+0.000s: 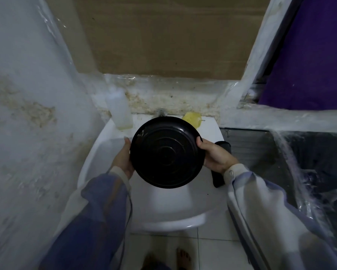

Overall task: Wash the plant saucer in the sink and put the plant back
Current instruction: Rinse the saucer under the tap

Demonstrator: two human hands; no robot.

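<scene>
— Sink (105,145) first: white basin, set in a narrow corner, and both arms reach over it. Why hold anything there?

— So whatever drips or rinses off falls into the bowl, I'd judge. The black plant saucer (166,152) hangs above the basin, tilted toward the person, ribbed face showing with pale smears near its upper left.

— And the grip?

— Left hand (122,159) cups the left rim, fingers together and curled behind it. Right hand (214,155) clamps the right rim, thumb over the front edge, fingers tucked behind. Two hands on opposite sides keep a wide, shallow dish steady while it is turned.

— Tap (160,112)?

— Just behind the saucer's top edge; no water visible running. The washing looks barely begun.

— Smaller things?

— A cloudy plastic bottle (119,112) stands on the back left ledge, a yellow soap-like lump (192,118) on the back right, both within reach. A dark object (221,164) lies on the right rim, partly hidden by the wrist. No plant in view.
</scene>
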